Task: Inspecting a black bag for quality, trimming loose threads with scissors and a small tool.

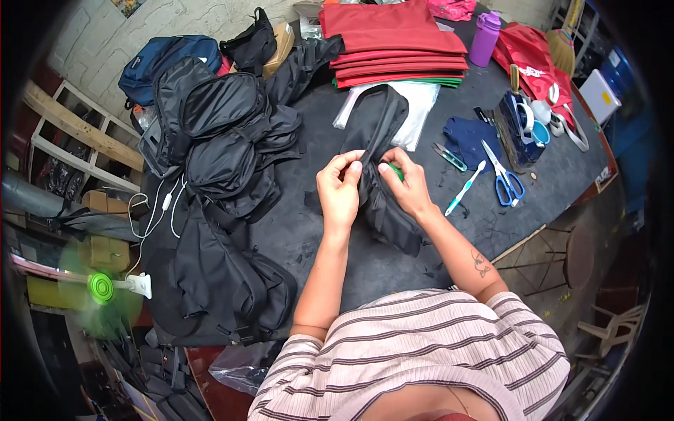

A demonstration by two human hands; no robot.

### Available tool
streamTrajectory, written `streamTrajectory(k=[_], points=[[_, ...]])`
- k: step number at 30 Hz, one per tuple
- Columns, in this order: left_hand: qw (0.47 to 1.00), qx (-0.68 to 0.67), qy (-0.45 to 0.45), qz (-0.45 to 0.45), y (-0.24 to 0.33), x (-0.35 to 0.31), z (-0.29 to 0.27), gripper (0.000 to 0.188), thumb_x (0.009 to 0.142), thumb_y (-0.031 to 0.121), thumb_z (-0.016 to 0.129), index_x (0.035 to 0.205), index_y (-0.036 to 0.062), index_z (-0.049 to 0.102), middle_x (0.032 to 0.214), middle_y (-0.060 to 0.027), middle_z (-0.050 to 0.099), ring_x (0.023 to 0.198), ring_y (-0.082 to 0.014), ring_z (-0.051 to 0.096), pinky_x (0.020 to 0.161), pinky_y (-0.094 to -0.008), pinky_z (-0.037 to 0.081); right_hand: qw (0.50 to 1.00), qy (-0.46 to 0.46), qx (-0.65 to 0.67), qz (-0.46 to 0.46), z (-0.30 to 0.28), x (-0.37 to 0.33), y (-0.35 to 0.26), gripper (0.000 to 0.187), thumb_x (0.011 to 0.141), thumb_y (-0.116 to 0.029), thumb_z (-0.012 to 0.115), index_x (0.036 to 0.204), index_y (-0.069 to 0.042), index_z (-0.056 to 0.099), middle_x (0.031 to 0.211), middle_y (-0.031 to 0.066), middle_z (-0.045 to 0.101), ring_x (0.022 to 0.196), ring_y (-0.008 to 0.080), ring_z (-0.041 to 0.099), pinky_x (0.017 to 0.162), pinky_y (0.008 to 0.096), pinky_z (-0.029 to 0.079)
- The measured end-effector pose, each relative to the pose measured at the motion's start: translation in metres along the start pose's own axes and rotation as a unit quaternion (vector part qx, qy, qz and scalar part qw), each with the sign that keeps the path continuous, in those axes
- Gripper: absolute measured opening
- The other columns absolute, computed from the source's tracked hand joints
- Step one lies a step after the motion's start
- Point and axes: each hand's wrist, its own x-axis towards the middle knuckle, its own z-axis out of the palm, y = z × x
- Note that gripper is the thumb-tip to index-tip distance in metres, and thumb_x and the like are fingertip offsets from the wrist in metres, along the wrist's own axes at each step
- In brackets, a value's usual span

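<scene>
In front of me a black fabric bag (pixel 393 223) lies across the table, with a long strap-like part reaching away toward the white plastic sheets. My left hand (pixel 340 188) pinches its cloth between thumb and fingertips. Close beside it, my right hand (pixel 407 184) is closed on the same bag, thumb against fingers. Something green (pixel 397 171) shows under the right hand's fingers, mostly hidden, and I cannot make out what it is. The fine detail between my fingertips is too small to see.
Black bags (pixel 225 133) are heaped at left. Folded red fabric (pixel 393 42) is stacked at the back, near a purple bottle (pixel 485 41). Blue-handled scissors (pixel 507 184), a toothbrush (pixel 465 188), a small cutter (pixel 449 157) and a tool holder (pixel 516 133) lie right. A green fan (pixel 102 287) spins lower left.
</scene>
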Motion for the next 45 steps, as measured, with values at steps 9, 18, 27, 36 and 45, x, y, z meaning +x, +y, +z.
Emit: streamTrajectory(k=[9,18,27,36,45], points=[[0.994,0.096,0.0,0.061,-0.002,0.0,0.013,0.016,0.081,-0.005,0.057,0.095,-0.0038,0.065,0.078,-0.001,0.058,0.065,-0.0056,0.046,0.058,-0.0207,0.038,0.991,0.087,-0.028,-0.096,-0.01,0.018,-0.034,0.027,0.072,-0.015,0.065,0.089,-0.002,0.048,0.078,0.0119,0.054,0.068,0.0283,0.057,0.06,0.034,0.046],[0.995,0.09,0.001,0.043,-0.008,0.002,0.009,0.016,0.081,-0.004,0.057,0.094,-0.0035,0.065,0.076,-0.0006,0.057,0.062,-0.0049,0.044,0.055,-0.0207,0.036,0.966,0.093,0.237,0.04,-0.014,0.019,-0.02,0.029,0.088,-0.018,0.06,0.103,-0.003,0.039,0.074,0.0056,0.053,0.064,0.0118,0.053,0.055,0.0254,0.042],[0.996,0.077,-0.008,0.035,-0.01,0.002,0.013,0.016,0.08,-0.005,0.058,0.094,-0.0032,0.065,0.076,0.0001,0.056,0.06,-0.0047,0.042,0.055,-0.0206,0.036,0.995,0.078,-0.004,-0.061,-0.012,0.018,-0.027,0.024,0.078,-0.015,0.06,0.091,-0.002,0.044,0.081,0.0115,0.048,0.067,0.0265,0.053,0.063,0.0331,0.044],[0.997,0.067,-0.007,0.027,-0.014,0.003,0.013,0.016,0.08,-0.005,0.059,0.094,-0.003,0.066,0.076,0.0,0.056,0.06,-0.0047,0.041,0.054,-0.0209,0.036,0.972,0.125,-0.133,-0.148,-0.009,0.015,-0.033,0.026,0.066,-0.011,0.062,0.084,-0.003,0.046,0.079,0.0105,0.047,0.064,0.0295,0.055,0.052,0.0375,0.045],[0.984,0.143,0.013,0.103,-0.01,0.001,0.015,0.014,0.08,-0.002,0.057,0.091,-0.0018,0.065,0.079,-0.0068,0.06,0.064,-0.014,0.053,0.06,-0.0281,0.042,0.99,0.075,-0.056,-0.105,-0.005,0.016,-0.026,0.027,0.072,-0.018,0.066,0.082,-0.003,0.047,0.075,0.0084,0.048,0.058,0.0224,0.053,0.052,0.0324,0.043]])
